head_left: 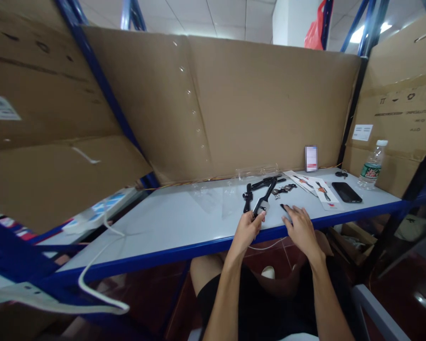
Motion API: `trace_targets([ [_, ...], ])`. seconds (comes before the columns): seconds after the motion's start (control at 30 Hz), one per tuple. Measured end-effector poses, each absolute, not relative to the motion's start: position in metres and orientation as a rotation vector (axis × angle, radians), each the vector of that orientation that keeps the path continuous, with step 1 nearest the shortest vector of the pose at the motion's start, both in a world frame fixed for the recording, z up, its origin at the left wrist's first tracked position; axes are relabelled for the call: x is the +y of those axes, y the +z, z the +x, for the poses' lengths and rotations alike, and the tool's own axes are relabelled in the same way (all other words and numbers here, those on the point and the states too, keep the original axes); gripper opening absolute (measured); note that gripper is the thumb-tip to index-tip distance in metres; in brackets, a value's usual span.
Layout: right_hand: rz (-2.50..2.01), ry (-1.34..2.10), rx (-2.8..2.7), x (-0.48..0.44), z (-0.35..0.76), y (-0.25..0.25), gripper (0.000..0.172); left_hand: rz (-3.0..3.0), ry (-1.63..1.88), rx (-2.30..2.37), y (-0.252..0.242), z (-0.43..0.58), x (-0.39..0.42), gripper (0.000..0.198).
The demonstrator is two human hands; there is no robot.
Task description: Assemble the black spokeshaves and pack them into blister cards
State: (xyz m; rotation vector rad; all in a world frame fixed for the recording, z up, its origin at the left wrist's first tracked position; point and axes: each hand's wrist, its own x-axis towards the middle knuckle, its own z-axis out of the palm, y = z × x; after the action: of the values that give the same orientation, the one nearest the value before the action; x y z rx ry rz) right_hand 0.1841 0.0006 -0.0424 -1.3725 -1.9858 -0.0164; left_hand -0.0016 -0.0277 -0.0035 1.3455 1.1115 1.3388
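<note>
My left hand (247, 228) is closed around the near end of a black long-handled tool (269, 195) with a shiny metal plate by the grip. The tool is tilted up over the tabletop, its far end pointing away from me. My right hand (301, 228) is beside it at the table's front edge, palm down, thumb and fingers apart. A small black piece (283, 207) touches or nearly touches its index fingertip. Beyond my hands lie another black tool part (247, 198), a long black part (261, 183) and several small metal and black pieces (284, 190).
Printed cards (324, 193), a black phone (346, 192), a water bottle (372, 166) and a lit phone (311, 158) stand or lie on the right. Clear plastic bags (213, 196) lie left of the parts. Cardboard walls (255, 104) enclose the table (156, 227). A white cable (92, 291) hangs at left.
</note>
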Motion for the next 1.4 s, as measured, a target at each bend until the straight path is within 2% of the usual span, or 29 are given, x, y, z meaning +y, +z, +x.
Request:
trace_targets([
  [0.2, -1.139, 0.225, -2.01, -0.014, 0.195, -0.032, 0.037, 1.285, 1.372, 1.078, -0.003, -0.005, -0.029, 0.05],
  [0.37, -1.039, 0.361, -2.001, -0.015, 0.2, -0.029, 0.041, 1.202, 1.405, 1.012, 0.0, -0.009, -0.032, 0.048],
  [0.57, -0.919, 0.446, -1.94, -0.019, 0.196, -0.024, 0.019, 1.111, 1.402, 0.976, 0.001, -0.017, -0.029, 0.047],
  [0.73, -0.894, 0.47, -1.859, -0.016, 0.192, -0.024, 0.013, 1.099, 1.355, 0.978, 0.004, -0.018, -0.017, 0.052],
  [0.97, -1.078, 0.404, -1.52, -0.004, 0.185, -0.036, 0.013, 1.105, 1.289, 0.987, 0.008, -0.002, 0.008, 0.043],
  [1.23, -0.819, 0.842, -1.106, 0.028, 0.161, -0.027, 0.033, 1.084, 1.359, 1.058, 0.002, 0.008, 0.019, 0.032],
  [1.4, -0.85, 0.698, -1.093, 0.045, 0.121, -0.016, 0.019, 1.108, 1.365, 1.105, 0.0, 0.008, 0.016, 0.035],
])
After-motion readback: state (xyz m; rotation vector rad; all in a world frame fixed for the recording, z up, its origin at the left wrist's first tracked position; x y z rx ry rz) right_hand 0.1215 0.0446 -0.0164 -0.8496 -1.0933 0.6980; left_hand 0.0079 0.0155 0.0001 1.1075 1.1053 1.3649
